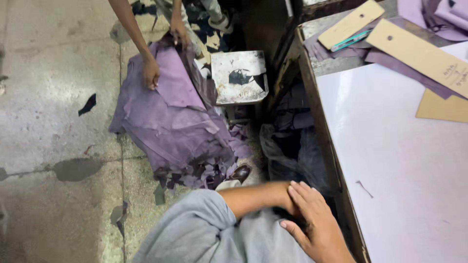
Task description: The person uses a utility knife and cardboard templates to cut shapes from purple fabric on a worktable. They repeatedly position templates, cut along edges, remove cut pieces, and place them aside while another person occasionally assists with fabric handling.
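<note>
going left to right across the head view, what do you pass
black scrap on the floor → purple leather pile with another person's hands on it → white metal box → white tabletop → tan card templates

Grey, stained concrete floor point(53, 122) fills the left, with dark scraps scattered on it. On the right stands a wooden-edged worktable point(312, 117) with a pale, bare top. A small, worn metal stool point(240, 77) sits farther back, beside the table.
</note>
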